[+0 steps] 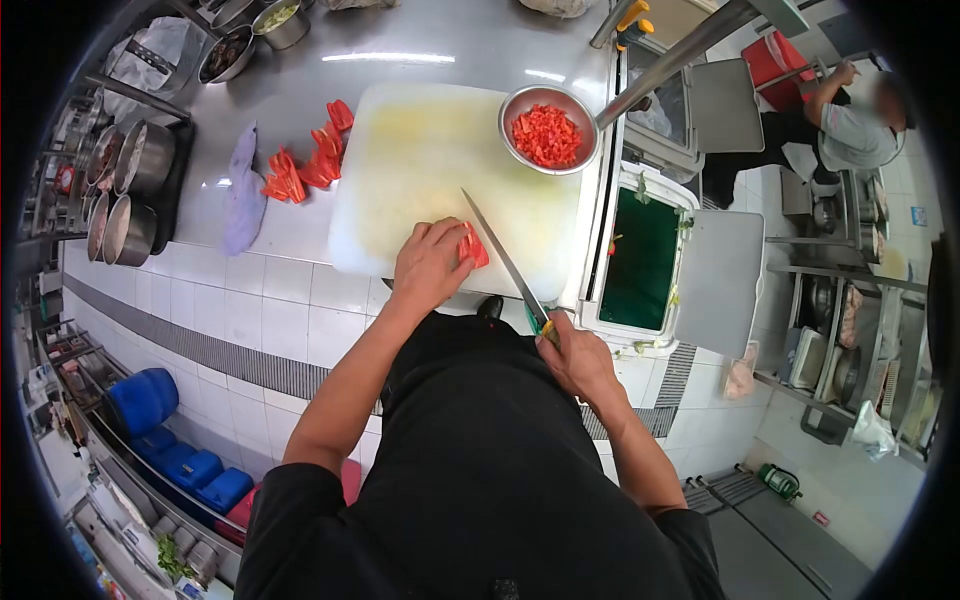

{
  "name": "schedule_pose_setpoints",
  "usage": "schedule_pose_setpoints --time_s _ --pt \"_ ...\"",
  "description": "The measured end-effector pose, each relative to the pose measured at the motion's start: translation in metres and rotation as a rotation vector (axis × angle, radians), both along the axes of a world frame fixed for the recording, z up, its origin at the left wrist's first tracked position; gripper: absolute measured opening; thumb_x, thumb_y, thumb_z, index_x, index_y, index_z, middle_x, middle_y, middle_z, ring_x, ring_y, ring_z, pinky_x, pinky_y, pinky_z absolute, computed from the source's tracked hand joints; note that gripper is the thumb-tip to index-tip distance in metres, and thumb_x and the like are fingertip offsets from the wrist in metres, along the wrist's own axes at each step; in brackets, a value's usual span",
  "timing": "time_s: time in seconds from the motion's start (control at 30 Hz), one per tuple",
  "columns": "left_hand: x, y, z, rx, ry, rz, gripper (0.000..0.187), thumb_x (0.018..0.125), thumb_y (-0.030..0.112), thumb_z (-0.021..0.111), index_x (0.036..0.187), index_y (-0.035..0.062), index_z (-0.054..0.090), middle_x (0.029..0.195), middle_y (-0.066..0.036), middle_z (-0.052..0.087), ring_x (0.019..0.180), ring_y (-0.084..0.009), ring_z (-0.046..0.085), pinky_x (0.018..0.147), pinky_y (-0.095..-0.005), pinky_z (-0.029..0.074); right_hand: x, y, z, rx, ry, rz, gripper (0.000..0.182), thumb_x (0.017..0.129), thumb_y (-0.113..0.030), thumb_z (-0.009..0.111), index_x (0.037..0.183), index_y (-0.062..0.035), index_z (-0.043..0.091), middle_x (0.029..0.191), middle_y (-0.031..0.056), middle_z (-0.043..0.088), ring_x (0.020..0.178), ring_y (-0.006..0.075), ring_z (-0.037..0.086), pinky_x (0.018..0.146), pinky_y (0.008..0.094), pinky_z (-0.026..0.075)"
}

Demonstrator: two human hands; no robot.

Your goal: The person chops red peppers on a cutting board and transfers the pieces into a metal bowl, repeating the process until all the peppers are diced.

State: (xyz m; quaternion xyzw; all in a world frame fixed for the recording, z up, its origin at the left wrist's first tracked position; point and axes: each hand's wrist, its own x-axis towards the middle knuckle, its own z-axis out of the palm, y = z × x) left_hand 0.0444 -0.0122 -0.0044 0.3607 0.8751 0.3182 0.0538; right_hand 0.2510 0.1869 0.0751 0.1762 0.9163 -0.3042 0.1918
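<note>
On the white cutting board, my left hand is closed with its fingertips pressed on a piece of red pepper near the board's front edge. My right hand grips the handle of a long kitchen knife, its blade lying diagonally just right of that piece, tip pointing away from me. A metal bowl at the board's far right corner holds diced red pepper. Left of the board, several red pepper pieces lie on the steel counter, close to a crumpled lilac cloth.
A bin with a dark green inside stands open right of the board. Steel pots sit at the left, and metal bowls at the back left. Another person is at the far right. A metal post rises beside the bowl.
</note>
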Motion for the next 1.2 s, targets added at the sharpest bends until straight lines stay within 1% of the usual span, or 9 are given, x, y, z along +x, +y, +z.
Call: schedule_pose_setpoints --time_s 0.13,0.33,0.57,0.63,0.67,0.73,0.87,1.07,1.2 --pt "0.005 0.011 -0.005 0.011 0.039 0.07 0.043 0.083 0.021 0.08 0.123 0.0066 0.071 0.128 -0.009 0.066 0.112 -0.0317 0.06 0.1 -0.0419 0.052 0.001 0.003 0.001 0.017 -0.059 -0.021 0.04 0.102 -0.033 0.061 0.131 -0.0064 0.055 0.081 0.0264 0.072 0.079 0.0487 0.07 0.073 0.0588 0.053" --pt "0.006 0.013 -0.006 0.035 0.045 0.08 0.041 0.082 0.021 0.081 0.119 0.0055 0.072 0.122 -0.009 0.066 0.11 -0.0316 0.061 0.098 -0.0418 0.052 0.011 0.008 0.02 0.008 -0.089 0.029 0.041 0.101 -0.033 0.062 0.132 -0.0072 0.054 0.082 0.0264 0.072 0.08 0.0489 0.07 0.073 0.0587 0.053" --pt "0.005 0.017 -0.01 0.03 0.056 0.095 0.043 0.083 0.021 0.08 0.122 0.0077 0.07 0.12 -0.008 0.064 0.109 -0.0306 0.061 0.093 -0.0439 0.052 0.024 0.013 0.037 0.034 -0.128 0.078 0.042 0.101 -0.034 0.062 0.132 -0.0076 0.054 0.083 0.0261 0.073 0.08 0.0477 0.072 0.073 0.0585 0.054" --pt "0.005 0.018 -0.009 0.023 0.057 0.097 0.043 0.083 0.021 0.08 0.122 0.0081 0.07 0.12 -0.008 0.064 0.109 -0.0304 0.061 0.093 -0.044 0.052 0.024 0.013 0.038 0.061 -0.133 0.097 0.039 0.102 -0.035 0.061 0.128 -0.0068 0.054 0.081 0.0249 0.073 0.077 0.0471 0.072 0.072 0.0582 0.055" --pt "0.004 0.018 -0.01 0.022 0.057 0.095 0.043 0.083 0.021 0.08 0.122 0.0081 0.07 0.12 -0.008 0.064 0.109 -0.0304 0.061 0.093 -0.044 0.052 0.024 0.012 0.034 0.06 -0.133 0.095 0.039 0.102 -0.035 0.061 0.128 -0.0068 0.054 0.081 0.0249 0.073 0.077 0.0471 0.072 0.072 0.0582 0.055" --pt "0.005 0.018 -0.01 0.019 0.054 0.096 0.042 0.083 0.021 0.08 0.122 0.0083 0.07 0.119 -0.008 0.064 0.109 -0.0306 0.061 0.093 -0.0441 0.052 0.024 0.008 0.016 0.112 -0.153 0.091 0.035 0.103 -0.034 0.061 0.121 -0.0053 0.053 0.078 0.0239 0.072 0.075 0.0462 0.072 0.069 0.058 0.055" --pt "0.008 0.017 -0.006 0.035 0.041 0.111 0.038 0.083 0.02 0.08 0.117 0.0052 0.072 0.119 -0.01 0.066 0.109 -0.0326 0.062 0.097 -0.0431 0.052 0.013 0.005 -0.029 0.096 -0.026 0.091 0.035 0.104 -0.031 0.061 0.122 -0.0032 0.049 0.076 0.0251 0.071 0.073 0.0473 0.07 0.069 0.0589 0.054" --pt "0.008 0.016 -0.006 0.036 0.064 0.096 0.037 0.082 0.019 0.081 0.115 0.0044 0.073 0.118 -0.011 0.066 0.108 -0.0322 0.062 0.096 -0.0427 0.052 -0.006 0.005 -0.026 0.105 0.042 0.09 0.032 0.102 -0.029 0.062 0.117 -0.004 0.05 0.076 0.0251 0.071 0.072 0.0463 0.071 0.066 0.0575 0.054" --pt "0.009 0.016 -0.004 0.026 0.063 0.081 0.037 0.081 0.02 0.082 0.114 0.0047 0.073 0.117 -0.01 0.066 0.108 -0.032 0.062 0.096 -0.0423 0.052 -0.013 0.004 -0.019 0.093 0.037 0.092 0.032 0.102 -0.03 0.062 0.117 -0.0043 0.051 0.076 0.0248 0.071 0.073 0.0469 0.071 0.068 0.0583 0.054"
